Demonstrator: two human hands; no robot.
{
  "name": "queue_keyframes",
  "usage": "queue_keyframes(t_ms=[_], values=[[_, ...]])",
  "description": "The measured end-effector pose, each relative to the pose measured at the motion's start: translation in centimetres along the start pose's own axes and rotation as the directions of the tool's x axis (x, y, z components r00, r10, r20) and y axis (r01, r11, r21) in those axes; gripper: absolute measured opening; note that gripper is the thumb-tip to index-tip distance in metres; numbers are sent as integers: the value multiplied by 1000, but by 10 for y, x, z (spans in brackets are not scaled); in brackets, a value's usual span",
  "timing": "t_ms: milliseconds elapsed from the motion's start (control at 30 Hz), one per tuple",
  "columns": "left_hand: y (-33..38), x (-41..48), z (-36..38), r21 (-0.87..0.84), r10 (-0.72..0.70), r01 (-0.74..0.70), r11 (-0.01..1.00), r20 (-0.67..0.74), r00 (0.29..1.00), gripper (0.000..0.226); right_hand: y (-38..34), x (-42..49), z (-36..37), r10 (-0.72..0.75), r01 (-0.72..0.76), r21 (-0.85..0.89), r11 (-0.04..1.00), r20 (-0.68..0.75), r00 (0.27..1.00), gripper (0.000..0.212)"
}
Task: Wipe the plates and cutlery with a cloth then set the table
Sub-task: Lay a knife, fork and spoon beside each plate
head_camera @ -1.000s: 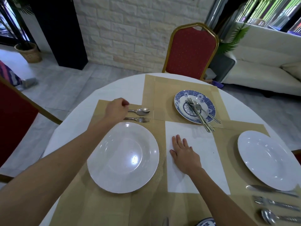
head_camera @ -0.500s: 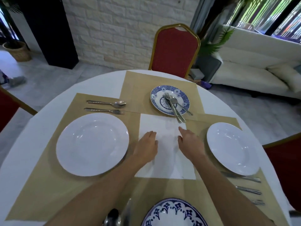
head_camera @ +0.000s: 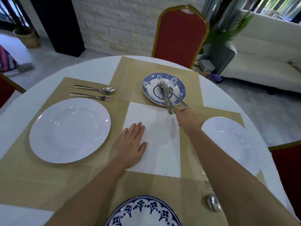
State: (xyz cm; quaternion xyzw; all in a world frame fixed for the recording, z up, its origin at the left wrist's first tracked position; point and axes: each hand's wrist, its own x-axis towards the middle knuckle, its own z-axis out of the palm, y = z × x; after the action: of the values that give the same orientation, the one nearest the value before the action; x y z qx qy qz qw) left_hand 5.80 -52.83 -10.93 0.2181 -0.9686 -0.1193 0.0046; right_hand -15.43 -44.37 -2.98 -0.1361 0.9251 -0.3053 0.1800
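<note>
A person at a round table (head_camera: 91, 69) reaches for the next batch of cutlery to wipe. The left hand (head_camera: 132, 142) lies flat, fingers straight, on the white cloth (head_camera: 162, 152) spread at the table's centre. The right hand (head_camera: 187, 118) stretches toward the far edge, fingers curled at the handle ends of the cutlery (head_camera: 166, 95) piled on a blue-patterned plate (head_camera: 149, 88). Whether it has closed on the handles cannot be told from this angle.

By the left edge, a white plate (head_camera: 70, 129) sits on a tan mat (head_camera: 24, 168) with a spoon (head_camera: 97, 90) and fork (head_camera: 91, 96) laid side by side just beyond it, so that place looks set. A second white plate (head_camera: 231, 144) stands by the right edge, partly behind the right forearm. Another blue-patterned plate (head_camera: 143, 211) shows at the near edge, with a second spoon (head_camera: 213, 203) toward the near right.

The step in hand appears to be fetching the far plate's cutlery for wiping. The next move likely calls for a firm pinch on the thin, crossed handles, lifting them together without scraping the plate, then bringing them back over the cloth.
</note>
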Motion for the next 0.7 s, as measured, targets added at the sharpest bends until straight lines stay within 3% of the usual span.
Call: queue_keyframes(t_ms=[67,200,267,467,600,700], values=[[1,0,0,-4,4,-4,1000,-14,1000,73,-1,4,7,8,-11,107,994,33,999,39],[4,0,-2,-1,-6,6,1000,-12,1000,75,-2,11,10,53,-67,239,969,65,996,26],[2,1,-3,2,-5,5,1000,-8,1000,75,0,14,9,113,-146,353,924,112,987,18],[-2,1,4,35,13,-13,999,3,1000,73,16,9,-6,257,-340,507,792,228,939,23],[-1,5,-5,3,-7,7,1000,115,993,93,21,-4,-10,285,-421,617,665,312,907,27],[16,12,-24,-20,-107,116,993,244,964,69,22,-20,-21,334,-448,675,587,303,893,26]])
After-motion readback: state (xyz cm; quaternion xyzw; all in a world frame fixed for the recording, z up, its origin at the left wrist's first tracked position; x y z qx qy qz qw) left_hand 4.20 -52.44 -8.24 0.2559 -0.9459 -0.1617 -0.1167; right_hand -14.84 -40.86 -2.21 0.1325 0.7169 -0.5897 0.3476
